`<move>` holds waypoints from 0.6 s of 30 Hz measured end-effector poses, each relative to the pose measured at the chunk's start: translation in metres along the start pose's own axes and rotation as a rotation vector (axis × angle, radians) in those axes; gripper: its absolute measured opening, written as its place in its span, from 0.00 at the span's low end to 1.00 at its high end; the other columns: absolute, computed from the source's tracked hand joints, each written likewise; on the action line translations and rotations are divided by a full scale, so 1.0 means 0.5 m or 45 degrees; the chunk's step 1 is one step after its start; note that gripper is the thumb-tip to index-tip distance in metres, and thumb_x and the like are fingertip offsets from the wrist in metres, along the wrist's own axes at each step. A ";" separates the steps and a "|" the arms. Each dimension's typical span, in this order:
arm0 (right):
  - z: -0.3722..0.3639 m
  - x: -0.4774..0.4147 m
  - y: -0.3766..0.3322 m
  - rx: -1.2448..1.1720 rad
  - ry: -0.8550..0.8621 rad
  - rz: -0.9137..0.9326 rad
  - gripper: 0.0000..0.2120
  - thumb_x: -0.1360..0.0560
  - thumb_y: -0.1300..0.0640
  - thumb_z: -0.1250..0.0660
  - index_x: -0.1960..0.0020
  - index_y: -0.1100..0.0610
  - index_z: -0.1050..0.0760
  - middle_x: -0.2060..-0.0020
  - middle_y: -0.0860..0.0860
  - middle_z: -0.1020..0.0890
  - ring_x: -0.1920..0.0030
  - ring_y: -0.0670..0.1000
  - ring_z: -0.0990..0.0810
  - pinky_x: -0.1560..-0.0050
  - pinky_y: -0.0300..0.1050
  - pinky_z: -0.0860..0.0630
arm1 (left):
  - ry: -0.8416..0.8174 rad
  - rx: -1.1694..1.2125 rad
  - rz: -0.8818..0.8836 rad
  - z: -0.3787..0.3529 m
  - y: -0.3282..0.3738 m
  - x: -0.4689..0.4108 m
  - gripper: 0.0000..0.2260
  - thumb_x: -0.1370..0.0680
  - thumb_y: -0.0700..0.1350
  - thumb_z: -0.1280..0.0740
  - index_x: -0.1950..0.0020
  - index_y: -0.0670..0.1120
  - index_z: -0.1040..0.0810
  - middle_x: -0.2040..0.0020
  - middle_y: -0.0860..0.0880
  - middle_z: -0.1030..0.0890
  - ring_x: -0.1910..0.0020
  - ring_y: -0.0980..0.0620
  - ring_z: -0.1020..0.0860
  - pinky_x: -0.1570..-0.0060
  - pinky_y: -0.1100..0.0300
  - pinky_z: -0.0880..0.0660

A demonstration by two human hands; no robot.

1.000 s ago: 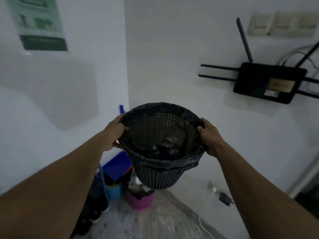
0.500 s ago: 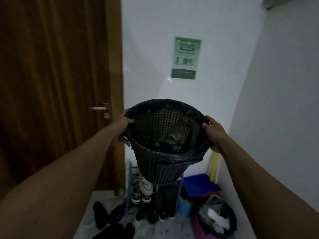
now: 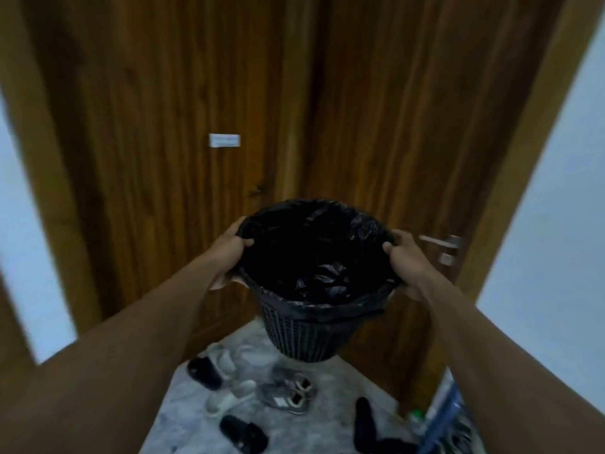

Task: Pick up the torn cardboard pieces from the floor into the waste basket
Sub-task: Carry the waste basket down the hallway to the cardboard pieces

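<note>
since the earlier frame the view has swung left: the white wall and green poster are gone, and the wooden door point(image 3: 294, 109) that stood at the left edge now fills the scene, its metal handle point(image 3: 440, 242) now on the right. from the head camera, my two arms reach forward and hold the waste basket point(image 3: 307, 335) up in the air, above the floor. my left hand point(image 3: 229, 253) is clenched on the left side of its rim, thumb hooked over the black liner bag point(image 3: 314, 257). my right hand point(image 3: 404, 260) grips the opposite side the same way. the basket is dark mesh plastic, and crumpled black plastic shows inside. below it, on the pale marbled floor point(image 3: 183, 417), lie scattered shoes point(image 3: 284, 393) and dark slippers point(image 3: 244, 434). a small white label point(image 3: 224, 140) is stuck on the door. i cannot make out any cardboard pieces.
</note>
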State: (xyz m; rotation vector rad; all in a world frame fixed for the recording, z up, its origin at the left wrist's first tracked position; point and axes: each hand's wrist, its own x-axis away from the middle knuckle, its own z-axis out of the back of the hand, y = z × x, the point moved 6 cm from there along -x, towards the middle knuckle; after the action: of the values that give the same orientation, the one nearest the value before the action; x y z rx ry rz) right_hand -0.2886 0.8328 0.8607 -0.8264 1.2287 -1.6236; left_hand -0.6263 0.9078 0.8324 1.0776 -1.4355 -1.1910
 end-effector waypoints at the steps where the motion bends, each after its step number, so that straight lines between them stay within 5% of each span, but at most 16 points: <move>1: -0.049 -0.002 -0.008 -0.034 -0.051 -0.007 0.20 0.14 0.55 0.45 0.23 0.47 0.42 0.43 0.51 0.26 0.49 0.54 0.22 0.65 0.43 0.21 | 0.039 0.021 0.023 0.047 -0.007 0.003 0.24 0.14 0.42 0.45 0.22 0.64 0.41 0.44 0.51 0.26 0.49 0.37 0.19 0.63 0.41 0.18; 5: -0.387 -0.015 -0.068 -0.102 -0.342 0.029 0.21 0.15 0.56 0.45 0.23 0.44 0.40 0.41 0.50 0.26 0.48 0.52 0.22 0.57 0.49 0.21 | 0.356 0.057 -0.058 0.366 -0.019 0.063 0.23 0.15 0.39 0.45 0.30 0.66 0.29 0.39 0.48 0.22 0.47 0.36 0.19 0.65 0.40 0.19; 9: -0.682 0.008 -0.122 -0.112 -0.565 0.042 0.24 0.15 0.57 0.45 0.22 0.40 0.41 0.26 0.50 0.32 0.34 0.57 0.27 0.38 0.59 0.25 | 0.627 0.078 -0.157 0.627 -0.028 0.148 0.24 0.17 0.34 0.46 0.39 0.63 0.23 0.41 0.49 0.18 0.58 0.45 0.14 0.70 0.49 0.20; 12: -0.885 0.046 -0.167 -0.108 -0.771 0.054 0.23 0.14 0.55 0.46 0.23 0.37 0.41 0.26 0.48 0.32 0.33 0.56 0.28 0.35 0.59 0.27 | 0.834 0.112 -0.179 0.789 -0.045 0.229 0.22 0.17 0.34 0.45 0.33 0.57 0.24 0.43 0.46 0.17 0.60 0.49 0.14 0.71 0.54 0.20; 16: -1.153 0.106 -0.241 -0.049 -1.049 0.156 0.24 0.15 0.55 0.45 0.22 0.37 0.41 0.24 0.50 0.35 0.28 0.58 0.32 0.32 0.61 0.30 | 1.084 0.147 -0.156 0.966 -0.061 0.363 0.18 0.15 0.38 0.45 0.30 0.55 0.26 0.40 0.45 0.18 0.49 0.43 0.17 0.62 0.49 0.18; 18: -1.279 0.151 -0.278 -0.050 -1.183 0.230 0.24 0.15 0.55 0.44 0.21 0.40 0.41 0.25 0.51 0.33 0.32 0.58 0.29 0.40 0.54 0.25 | 1.192 0.125 -0.172 1.031 -0.065 0.437 0.18 0.14 0.39 0.46 0.29 0.56 0.28 0.40 0.47 0.20 0.47 0.42 0.19 0.60 0.47 0.17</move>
State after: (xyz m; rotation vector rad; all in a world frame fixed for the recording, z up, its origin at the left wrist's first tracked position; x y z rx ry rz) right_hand -0.9243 0.9996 0.8141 -1.2527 0.6321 -0.8688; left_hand -1.1679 0.7688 0.7887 1.5360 -0.6915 -0.5432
